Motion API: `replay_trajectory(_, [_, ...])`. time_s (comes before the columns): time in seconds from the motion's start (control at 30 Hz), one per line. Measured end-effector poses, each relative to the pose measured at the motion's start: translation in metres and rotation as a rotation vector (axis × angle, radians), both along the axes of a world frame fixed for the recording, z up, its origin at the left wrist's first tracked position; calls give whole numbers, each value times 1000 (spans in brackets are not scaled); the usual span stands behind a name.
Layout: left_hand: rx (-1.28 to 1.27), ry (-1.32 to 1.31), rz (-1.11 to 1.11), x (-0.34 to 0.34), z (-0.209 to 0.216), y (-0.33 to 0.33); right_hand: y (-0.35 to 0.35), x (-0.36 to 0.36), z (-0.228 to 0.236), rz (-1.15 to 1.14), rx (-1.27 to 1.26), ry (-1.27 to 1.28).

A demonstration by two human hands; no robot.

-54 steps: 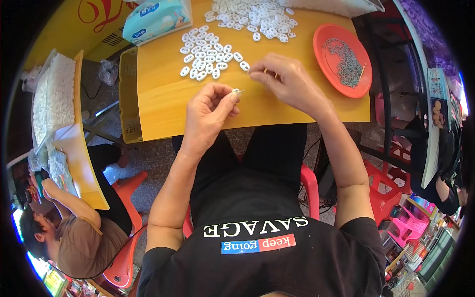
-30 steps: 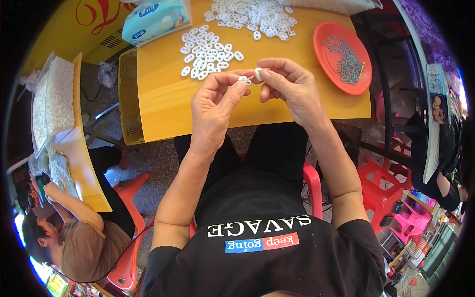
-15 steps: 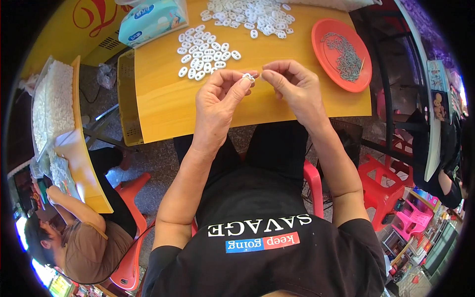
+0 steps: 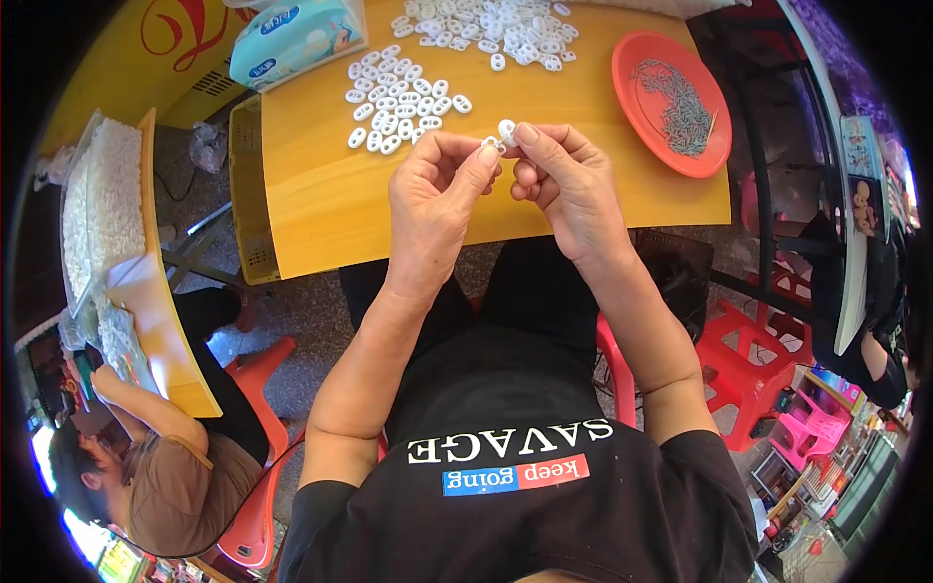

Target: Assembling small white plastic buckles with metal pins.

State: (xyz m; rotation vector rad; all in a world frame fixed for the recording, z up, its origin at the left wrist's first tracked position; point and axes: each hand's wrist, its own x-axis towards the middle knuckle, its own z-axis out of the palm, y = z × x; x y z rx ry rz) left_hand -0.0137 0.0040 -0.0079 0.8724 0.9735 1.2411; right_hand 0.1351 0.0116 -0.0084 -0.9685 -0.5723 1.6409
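Note:
My left hand (image 4: 435,194) pinches a small white plastic piece (image 4: 492,145) between thumb and forefinger, above the near part of the yellow table (image 4: 350,219). Right beside it, my right hand (image 4: 569,185) has its thumb and forefinger closed on a white oval piece (image 4: 506,128). The two pieces meet or overlap at the fingertips; how they join is too small to make out. Just beyond my left hand lies a loose group of white oval pieces with two holes (image 4: 398,97).
A larger heap of white pieces (image 4: 515,29) lies farther back. On the right, a red plate (image 4: 632,117) holds many small grey metal parts. A tissue pack (image 4: 296,44) stands at the far left. Another person (image 4: 185,466) sits at a side table (image 4: 175,330) to the left.
My right hand has come in and turned against my left fingertips. A white oval piece now shows upright at its thumb, where none was visible before. My left hand keeps its pinch.

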Motion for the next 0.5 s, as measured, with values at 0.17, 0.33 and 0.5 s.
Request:
replay_trajectory(0.17, [1,41,16,-1,3,0,-2,-2,-3,-34,73,-58])
replay_trajectory(0.33, [-16,49,4,-2,3,0,-2,-6,0,-69,190,-195])
replay_trajectory(0.5, [-37,39,9,-2,5,0,-1,-2,-2,-66,210,-221])
